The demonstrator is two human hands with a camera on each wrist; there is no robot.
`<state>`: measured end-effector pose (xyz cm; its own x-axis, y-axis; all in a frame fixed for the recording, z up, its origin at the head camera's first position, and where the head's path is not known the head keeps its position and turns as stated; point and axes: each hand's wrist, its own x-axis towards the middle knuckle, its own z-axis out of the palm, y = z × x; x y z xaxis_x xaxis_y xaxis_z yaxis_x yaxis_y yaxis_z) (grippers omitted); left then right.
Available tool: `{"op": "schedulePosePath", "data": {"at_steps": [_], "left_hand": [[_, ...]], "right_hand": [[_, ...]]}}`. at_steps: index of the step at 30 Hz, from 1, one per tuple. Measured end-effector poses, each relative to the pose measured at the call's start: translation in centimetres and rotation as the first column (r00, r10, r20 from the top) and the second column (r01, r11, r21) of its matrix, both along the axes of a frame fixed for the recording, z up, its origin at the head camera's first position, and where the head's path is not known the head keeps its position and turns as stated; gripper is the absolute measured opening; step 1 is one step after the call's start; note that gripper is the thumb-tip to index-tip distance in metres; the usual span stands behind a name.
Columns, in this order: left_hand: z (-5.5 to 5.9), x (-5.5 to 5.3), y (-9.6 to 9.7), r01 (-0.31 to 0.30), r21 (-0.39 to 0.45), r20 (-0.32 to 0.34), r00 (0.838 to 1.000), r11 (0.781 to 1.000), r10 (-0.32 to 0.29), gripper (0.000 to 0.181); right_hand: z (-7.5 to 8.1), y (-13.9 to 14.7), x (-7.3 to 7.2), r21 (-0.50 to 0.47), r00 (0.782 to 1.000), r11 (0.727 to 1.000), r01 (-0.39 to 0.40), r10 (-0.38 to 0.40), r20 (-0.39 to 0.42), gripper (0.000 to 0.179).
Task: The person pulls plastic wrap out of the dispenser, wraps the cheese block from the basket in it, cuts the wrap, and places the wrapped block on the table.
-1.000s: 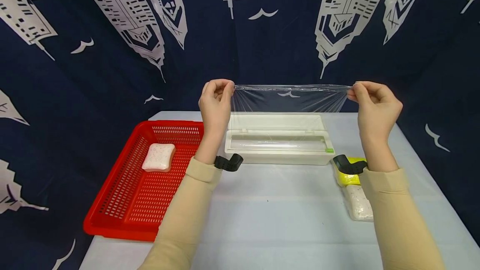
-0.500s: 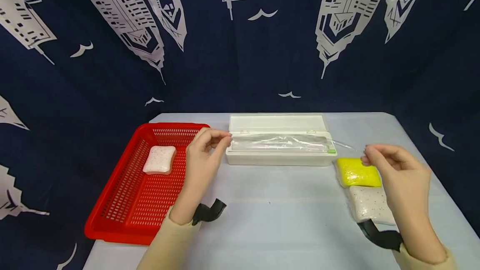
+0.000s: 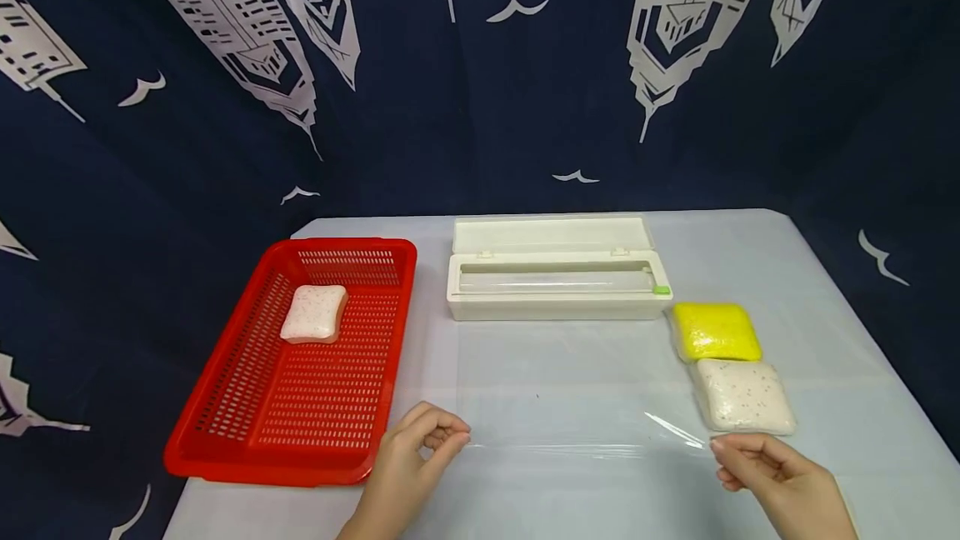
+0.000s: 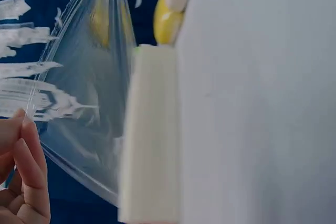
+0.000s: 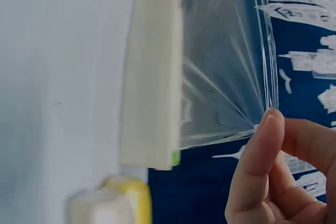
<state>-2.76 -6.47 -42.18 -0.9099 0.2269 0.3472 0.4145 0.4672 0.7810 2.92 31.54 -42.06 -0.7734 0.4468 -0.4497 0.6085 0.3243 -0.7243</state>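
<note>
A sheet of clear cling film (image 3: 570, 407) stretches from a white cling film dispenser (image 3: 558, 307) toward the near side of the table. My left hand (image 3: 408, 465) pinches its near left corner between thumb and fingers. At the near right corner, my right hand (image 3: 783, 477) pinches the film too. The dispenser's lid (image 3: 551, 234) is raised, and its roll (image 3: 555, 282) shows inside. Both wrist views show the film (image 4: 86, 93) pulled taut from the pinching fingers, with creases fanning out from the right fingertips (image 5: 272, 121).
A red plastic basket (image 3: 277, 477) on the left holds one speckled white soap bar (image 3: 315, 313). To the right of the dispenser lie a yellow wrapped bar (image 3: 716, 332) and a speckled white wrapped bar (image 3: 744, 397). A white cloth covers the table (image 3: 832, 307).
Both hands have come down and toward me from above the dispenser. The film, earlier held up as a raised sheet, now extends low over the near table, still pinched at both corners.
</note>
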Motion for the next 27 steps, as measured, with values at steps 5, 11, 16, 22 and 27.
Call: {"op": "schedulePosePath", "data": {"at_steps": [5,11,16,22,27], "left_hand": [[-2.6,1.4,-0.5,-0.019,-0.045,0.133,0.991,0.999,0.025,0.012],[-5.0,1.5,-0.8,0.021,-0.108,0.259,0.966,0.994,0.007,0.008],[-6.7,1.0,-0.6,0.03,-0.146,0.336,0.941,0.989,0.022,0.009],[-8.3,0.6,0.2,-0.011,-0.201,0.285,0.956,0.98,0.07,0.016],[-8.8,0.7,0.9,-0.066,-0.259,0.24,0.962,0.964,0.131,0.019]], "right_hand": [[-2.9,-1.0,0.7,-0.025,1.0,0.999,-0.023,0.022,-0.01,0.028],[-5.3,-1.8,0.7,0.104,0.993,0.99,-0.1,0.105,-0.045,0.028],[-7.2,-2.3,0.7,0.327,0.95,0.925,-0.194,0.261,-0.172,0.014],[-8.4,-2.9,-0.3,0.455,0.926,0.851,-0.262,0.355,-0.131,0.013],[-8.3,-3.2,-1.2,0.46,0.921,0.823,-0.333,0.388,-0.025,0.016]]}}
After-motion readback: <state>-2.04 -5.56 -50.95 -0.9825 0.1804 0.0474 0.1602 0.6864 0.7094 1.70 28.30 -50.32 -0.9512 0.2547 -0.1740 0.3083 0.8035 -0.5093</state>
